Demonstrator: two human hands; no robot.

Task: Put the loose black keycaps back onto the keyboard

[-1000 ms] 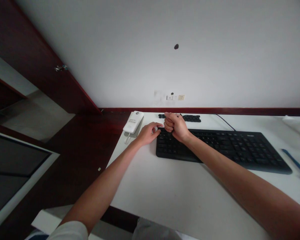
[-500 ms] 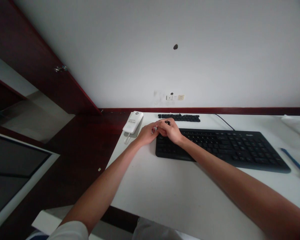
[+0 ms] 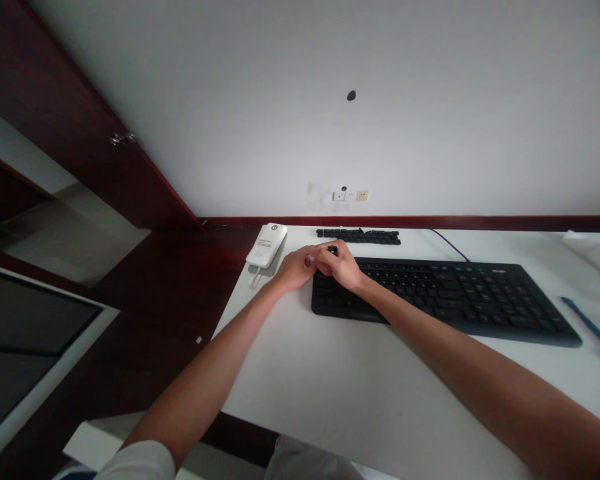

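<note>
Only got the head cam on my end, so everything's from that one view. Biggest worry imo: the right hand (image 3: 339, 267) is parked over the top left corner of the keyboard (image 3: 455, 297) and hides it, so a fingertip could press or snag a key w/o me seeing. The hands touch or overlap, can't tell which, so a bump could make them drop whatever's in there. Also the loose black keys (image 3: 359, 236) lie just behind the right knuckles; a careless swing back would prob scatter them.

Finger status: right fingers are curled in tight w/ a small dark bit (image 3: 333, 250) showing at the curl. Can't tell if it's gripped or just seen past the fingers. Left hand (image 3: 296, 268) is half curled, thumb and fingers bent toward the right hand, w/ a pale bit (image 3: 311, 258) near the thumb; can't tell if it's pinched tbh.

Keyboard's flat on the white table (image 3: 340, 387). Its left end sits under the right hand and just beside the left, and the rest runs off to the right, partly behind the right forearm. Actual finger contact w/ the keys: can't tell.
</note>
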